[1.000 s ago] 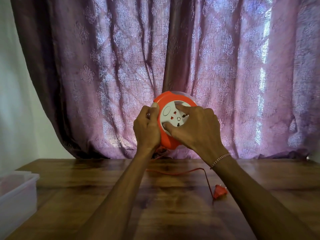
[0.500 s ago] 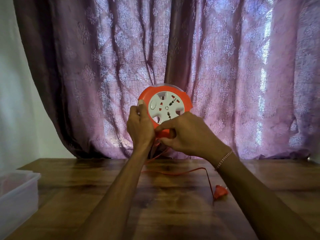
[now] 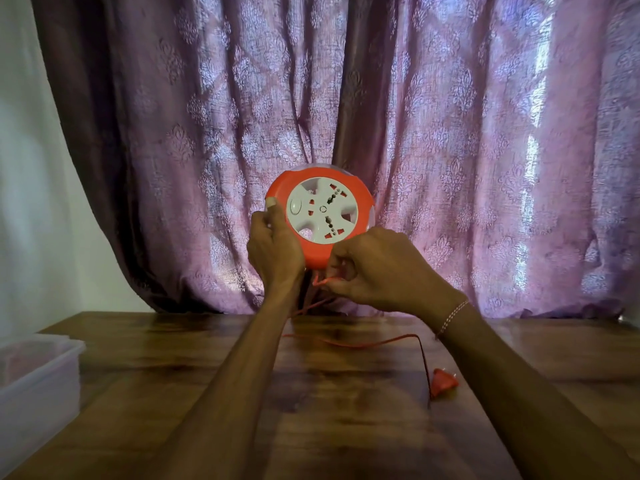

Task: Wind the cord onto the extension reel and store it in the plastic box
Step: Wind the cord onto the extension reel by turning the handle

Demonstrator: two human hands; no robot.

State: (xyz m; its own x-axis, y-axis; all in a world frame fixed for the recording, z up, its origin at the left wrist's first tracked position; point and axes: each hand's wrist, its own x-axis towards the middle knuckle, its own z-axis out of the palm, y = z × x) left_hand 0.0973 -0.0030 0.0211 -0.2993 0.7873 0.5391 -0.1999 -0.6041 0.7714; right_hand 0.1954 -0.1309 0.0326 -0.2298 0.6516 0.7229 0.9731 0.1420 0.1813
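I hold a round orange extension reel [image 3: 320, 214] with a white socket face upright in the air above the table. My left hand [image 3: 272, 249] grips its left rim. My right hand [image 3: 375, 270] is just below the reel's lower right edge, fingers pinched on the thin orange cord [image 3: 349, 342]. The cord drops from the reel, runs across the table to the right and ends in an orange plug [image 3: 443, 382] lying flat. A clear plastic box [image 3: 38, 379] stands at the left edge of the table, partly cut off by the frame.
The wooden table [image 3: 329, 410] stretches in front of me. A purple patterned curtain [image 3: 450, 133] hangs close behind the reel. A white wall [image 3: 31, 202] is at the left.
My right hand left the white socket face and dropped below the reel, closing on the cord. The socket face has turned. The plug has stayed in place.
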